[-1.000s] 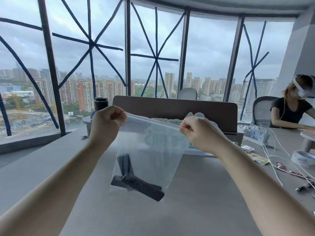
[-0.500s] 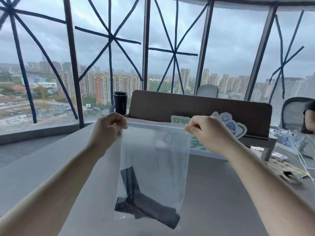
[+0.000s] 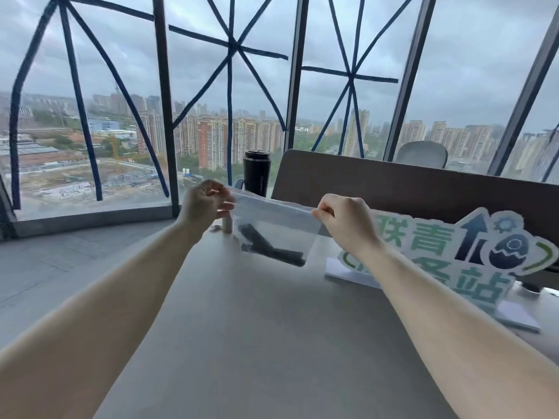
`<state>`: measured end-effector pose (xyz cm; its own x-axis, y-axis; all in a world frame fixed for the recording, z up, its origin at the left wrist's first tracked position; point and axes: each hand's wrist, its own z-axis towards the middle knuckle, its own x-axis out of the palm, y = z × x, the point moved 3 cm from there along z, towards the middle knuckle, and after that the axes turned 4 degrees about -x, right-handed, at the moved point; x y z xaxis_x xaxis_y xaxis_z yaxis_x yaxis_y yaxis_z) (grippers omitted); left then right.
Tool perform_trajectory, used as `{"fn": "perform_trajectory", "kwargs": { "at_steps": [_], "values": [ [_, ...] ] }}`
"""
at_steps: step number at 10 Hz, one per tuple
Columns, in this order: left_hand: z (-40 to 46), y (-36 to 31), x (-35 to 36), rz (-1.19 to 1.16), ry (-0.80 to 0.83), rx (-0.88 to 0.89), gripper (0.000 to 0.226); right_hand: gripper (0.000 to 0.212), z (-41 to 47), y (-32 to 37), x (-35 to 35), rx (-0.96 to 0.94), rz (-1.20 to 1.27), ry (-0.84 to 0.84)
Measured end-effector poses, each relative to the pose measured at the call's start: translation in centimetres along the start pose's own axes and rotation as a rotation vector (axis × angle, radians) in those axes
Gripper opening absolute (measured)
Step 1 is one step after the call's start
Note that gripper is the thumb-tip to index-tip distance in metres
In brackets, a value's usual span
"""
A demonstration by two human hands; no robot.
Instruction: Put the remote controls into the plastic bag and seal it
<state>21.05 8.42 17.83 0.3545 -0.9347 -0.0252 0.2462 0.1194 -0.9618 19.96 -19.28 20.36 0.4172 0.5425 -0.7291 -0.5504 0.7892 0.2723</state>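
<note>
A clear plastic bag (image 3: 278, 219) is stretched between my two hands above the far part of the grey table (image 3: 272, 343). Black remote controls (image 3: 269, 249) lie crossed inside the bag at its bottom. My left hand (image 3: 205, 204) pinches the bag's top left corner. At the top right corner my right hand (image 3: 344, 222) pinches the same strip. The bag's top edge runs taut between the hands; I cannot tell whether its strip is pressed closed.
A black tumbler (image 3: 256, 173) stands behind the bag by the window. A brown divider panel (image 3: 393, 189) runs along the back right, with a green and white cut-out sign (image 3: 447, 252) leaning before it. A small pale cylinder (image 3: 227, 225) stands under my left hand.
Both hands have carried the bag away from me and lower towards the table's far side. The bag now lies flatter and looks shorter. My view has swung left.
</note>
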Motion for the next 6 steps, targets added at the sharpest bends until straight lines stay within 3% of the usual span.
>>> {"fn": "perform_trajectory", "kwargs": {
  "at_steps": [3, 5, 6],
  "values": [
    [-3.0, 11.6, -3.3, -0.076, -0.081, -0.230, 0.018, 0.021, -5.3, 1.1, 8.7, 0.104, 0.135, 0.268],
    [-7.5, 14.5, -5.5, 0.113, -0.077, -0.296, 0.017, 0.022, -9.3, 2.4, 8.8, 0.173, 0.254, 0.524],
    [-10.6, 14.1, -6.5, 0.239, -0.140, -0.261, 0.016, 0.021, -11.9, 2.3, 4.9, 0.218, 0.323, 0.375]
  ]
}}
